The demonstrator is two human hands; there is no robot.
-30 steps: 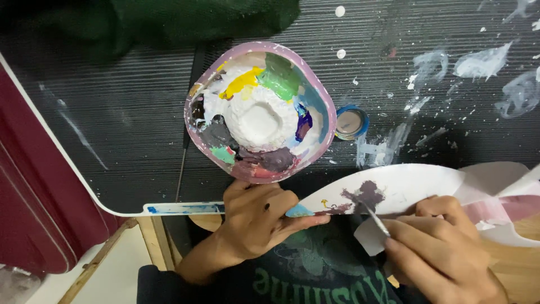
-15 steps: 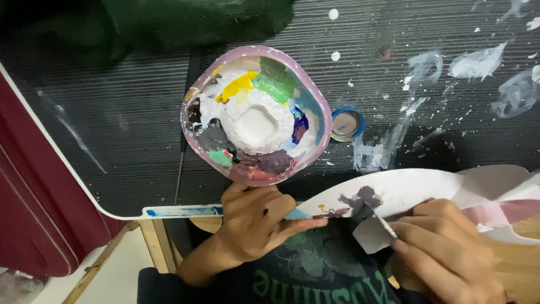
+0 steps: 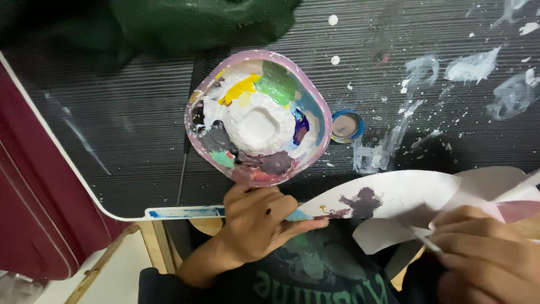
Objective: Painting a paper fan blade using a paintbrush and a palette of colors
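Observation:
My left hand grips the near rim of a pink bowl-shaped paint palette smeared with white, yellow, green, blue and purple paint; its fingers also touch the left end of a white curved paper sheet with a dark purple blotch. My right hand is at the lower right, closed on a thin paintbrush whose handle end shows beside the fingers, over the paper's folded edge.
The black ribbed tabletop carries white and pale blue paint splatters at the right. A small blue-rimmed paint cap lies right of the palette. A dark green cloth lies at the back. A thin dark brush lies left of the palette. Maroon surface at the left.
My right hand has slid right and down along the paper, hiding most of the brush. My left hand stays on the palette rim.

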